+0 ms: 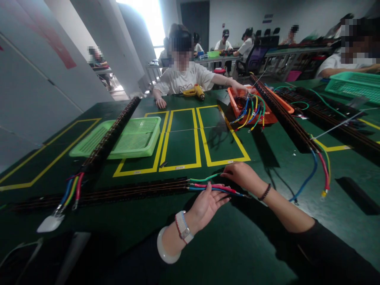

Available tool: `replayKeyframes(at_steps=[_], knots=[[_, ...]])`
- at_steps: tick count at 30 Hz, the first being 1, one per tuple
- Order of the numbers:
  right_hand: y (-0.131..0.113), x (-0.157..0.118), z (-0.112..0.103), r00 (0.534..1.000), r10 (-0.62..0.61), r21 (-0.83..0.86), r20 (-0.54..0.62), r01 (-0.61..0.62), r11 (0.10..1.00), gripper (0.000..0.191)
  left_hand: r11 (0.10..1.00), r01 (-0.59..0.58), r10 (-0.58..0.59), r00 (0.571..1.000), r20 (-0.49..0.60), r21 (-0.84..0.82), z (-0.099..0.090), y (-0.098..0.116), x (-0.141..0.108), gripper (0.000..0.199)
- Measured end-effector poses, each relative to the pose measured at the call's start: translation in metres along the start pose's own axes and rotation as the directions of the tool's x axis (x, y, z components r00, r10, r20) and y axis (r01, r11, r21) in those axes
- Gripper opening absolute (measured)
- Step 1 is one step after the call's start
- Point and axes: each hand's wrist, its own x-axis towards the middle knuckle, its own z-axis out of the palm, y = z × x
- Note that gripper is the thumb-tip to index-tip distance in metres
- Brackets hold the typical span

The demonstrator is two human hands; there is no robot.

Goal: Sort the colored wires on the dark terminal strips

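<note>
A long dark strip with copper-coloured lines lies across the near part of the green table. Green, red and blue wires come out of its right end. My left hand is palm up with its fingers spread, under and against the red wire and the blue wire. To its right, my right hand has its fingers pinched together at the end of the green wire. The tips of the red and blue wires reach just below the right hand.
A green tray has another dark strip across it. An orange basket of wires stands beside a long strip. A person sits opposite, near a yellow heat gun. A white object lies at the left.
</note>
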Motion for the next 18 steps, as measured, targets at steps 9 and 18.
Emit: replayKeyframes(at_steps=[9, 18], knots=[[-0.021, -0.023, -0.040, 0.983, 0.039, -0.072, 0.180, -0.026, 0.997, 0.045, 1.000, 0.009, -0.008, 1.000, 0.012, -0.026, -0.006, -0.002, 0.001, 0.043], [-0.032, -0.029, -0.035, 0.947, -0.001, -0.171, 0.323, 0.059, 0.984, 0.032, 0.998, -0.019, 0.020, 1.000, 0.012, -0.053, -0.011, -0.008, 0.007, 0.039]])
